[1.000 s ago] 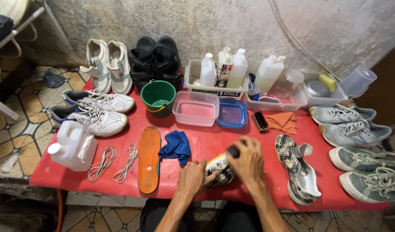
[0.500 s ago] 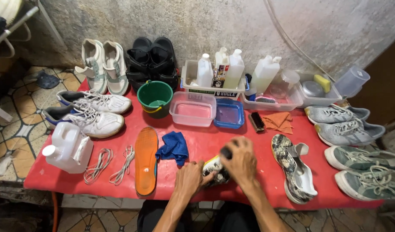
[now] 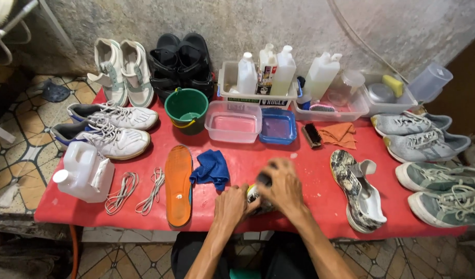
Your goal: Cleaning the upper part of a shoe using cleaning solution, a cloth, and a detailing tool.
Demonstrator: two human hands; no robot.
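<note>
Surface: red table (image 3: 304, 170), seen from your head camera looking down.
Left hand: your left hand (image 3: 230, 205) sits at 6 o'clock on the table, fingers curled around the near end of a patterned shoe (image 3: 256, 199) and holding it in place.
Right hand: your right hand (image 3: 283, 185) lies over the top of the same shoe, blurred, closed around a dark brush (image 3: 264, 179); only the dark end of it shows past the fingers.
Work item: the patterned shoe is almost wholly covered by both hands, resting on the table near its front edge, at 6 o'clock.
Matching shoe: a second patterned shoe (image 3: 356, 189) lies at 4 o'clock from your hands, apart from them, opening upward.
Cloth: a blue cloth (image 3: 210, 168) is crumpled just beside your left hand at 10 o'clock.
Insole: an orange insole (image 3: 178, 185) lies lengthwise to the left of the cloth, at 9 o'clock.
Laces: two white laces (image 3: 136, 189) lie coiled left of the insole.
Jug: a white plastic jug (image 3: 85, 171) lies at the far left corner, at 9 o'clock.
Basins: a green bucket (image 3: 186, 109), a clear tub (image 3: 234, 121) holding pinkish liquid, and a blue tray (image 3: 278, 126) stand in a row at 12 o'clock.
Spare brush: a black scrub brush (image 3: 311, 135) lies beside an orange rag (image 3: 338, 134) at 1 o'clock.
Other footwear: white sneakers (image 3: 111, 129) at 10 o'clock; grey sneakers (image 3: 423, 137) at 2 o'clock.
</note>
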